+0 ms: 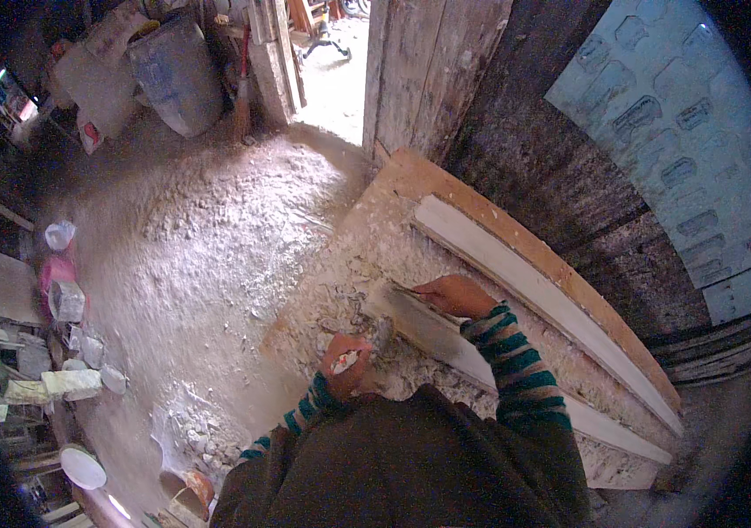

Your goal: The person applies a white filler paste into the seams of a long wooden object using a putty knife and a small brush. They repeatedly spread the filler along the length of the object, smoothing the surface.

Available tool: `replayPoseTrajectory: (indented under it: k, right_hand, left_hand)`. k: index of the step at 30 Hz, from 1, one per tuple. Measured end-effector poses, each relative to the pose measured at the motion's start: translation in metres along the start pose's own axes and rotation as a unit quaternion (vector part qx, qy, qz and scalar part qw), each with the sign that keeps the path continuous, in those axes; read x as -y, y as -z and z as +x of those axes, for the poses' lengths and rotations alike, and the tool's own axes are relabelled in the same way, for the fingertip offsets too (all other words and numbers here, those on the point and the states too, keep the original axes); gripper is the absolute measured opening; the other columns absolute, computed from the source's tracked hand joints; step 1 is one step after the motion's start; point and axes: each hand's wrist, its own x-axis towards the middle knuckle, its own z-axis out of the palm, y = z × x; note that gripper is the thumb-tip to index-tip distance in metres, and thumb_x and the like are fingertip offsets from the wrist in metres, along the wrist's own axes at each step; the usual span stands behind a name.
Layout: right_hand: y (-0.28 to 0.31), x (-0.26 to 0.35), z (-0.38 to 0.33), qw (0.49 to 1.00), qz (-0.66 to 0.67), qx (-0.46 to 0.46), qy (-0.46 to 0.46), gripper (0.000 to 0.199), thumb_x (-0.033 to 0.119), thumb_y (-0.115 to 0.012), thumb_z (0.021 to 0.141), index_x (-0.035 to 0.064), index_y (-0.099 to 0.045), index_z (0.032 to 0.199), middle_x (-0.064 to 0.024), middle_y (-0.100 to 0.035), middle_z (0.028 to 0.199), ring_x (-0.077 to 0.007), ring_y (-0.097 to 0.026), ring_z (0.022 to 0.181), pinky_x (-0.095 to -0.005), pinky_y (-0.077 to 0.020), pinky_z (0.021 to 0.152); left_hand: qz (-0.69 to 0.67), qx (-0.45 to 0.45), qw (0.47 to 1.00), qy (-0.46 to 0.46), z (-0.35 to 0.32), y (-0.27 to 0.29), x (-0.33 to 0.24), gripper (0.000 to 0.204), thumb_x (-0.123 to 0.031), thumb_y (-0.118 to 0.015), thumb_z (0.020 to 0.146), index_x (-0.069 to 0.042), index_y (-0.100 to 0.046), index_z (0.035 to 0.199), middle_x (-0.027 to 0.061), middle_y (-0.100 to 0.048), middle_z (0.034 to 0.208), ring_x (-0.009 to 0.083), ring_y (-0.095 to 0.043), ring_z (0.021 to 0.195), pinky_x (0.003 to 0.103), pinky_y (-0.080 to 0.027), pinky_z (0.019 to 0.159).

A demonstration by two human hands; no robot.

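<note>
My right hand [454, 296] grips a thin, dark-edged flat piece at the far end of a pale plaster-like strip [450, 350]; its exact kind is unclear. That strip runs toward the lower right across a low, powder-covered board [410, 167]. Close to my body, my left hand [346, 365] is closed, with a white and reddish patch showing at the fingers. What it holds cannot be made out. Beside it sits a greyish lump [382, 334], among wet-looking crumbs on the board. A second long white strip [498, 264] lies along the board's right side.
Pale powder covers the floor [190, 229]. A large bluish barrel [177, 75] and a broom [241, 110] stand by the bright doorway [340, 79]. Blue moulded panels [674, 132] rise at right. Lower left are a white basin [83, 468] and an orange bucket [195, 486].
</note>
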Motion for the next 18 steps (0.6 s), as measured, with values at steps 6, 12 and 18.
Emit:
replayPoseTrajectory:
  k: [6,12,18]
  right_hand:
    - [0.006,0.008,-0.011,1.000,-0.022,0.012,-0.011,0.033,0.031,-0.048,0.085,0.0229,-0.059,0.115,-0.0124,-0.064,0.097,-0.0329,-0.062,0.081,-0.0439,-0.0491,0.073]
    - [0.027,0.021,-0.012,0.999,0.015,0.018,-0.036,0.033,0.026,-0.047,0.084,0.0215,-0.059,0.115,-0.0129,-0.064,0.097,-0.0331,-0.062,0.083,-0.0447,-0.0487,0.074]
    - [-0.006,0.018,0.029,1.000,0.003,-0.017,-0.002,0.034,0.027,-0.048,0.085,0.0219,-0.057,0.118,-0.0128,-0.064,0.097,-0.0336,-0.061,0.086,-0.0441,-0.0484,0.075]
  left_hand:
    - [-0.056,-0.041,0.996,-0.052,0.000,-0.005,0.002,0.018,0.004,-0.066,0.072,-0.007,-0.061,0.085,0.0090,-0.061,0.086,0.0248,-0.059,0.079,0.035,-0.046,0.071]
    - [0.001,0.032,0.999,-0.028,0.007,0.009,-0.010,0.018,0.004,-0.065,0.072,-0.006,-0.061,0.086,0.0096,-0.061,0.086,0.0246,-0.059,0.079,0.036,-0.046,0.071]
    - [-0.053,-0.015,0.998,-0.002,0.005,0.003,-0.011,0.018,0.005,-0.064,0.073,-0.006,-0.061,0.087,0.0105,-0.062,0.086,0.0240,-0.059,0.080,0.035,-0.046,0.071]
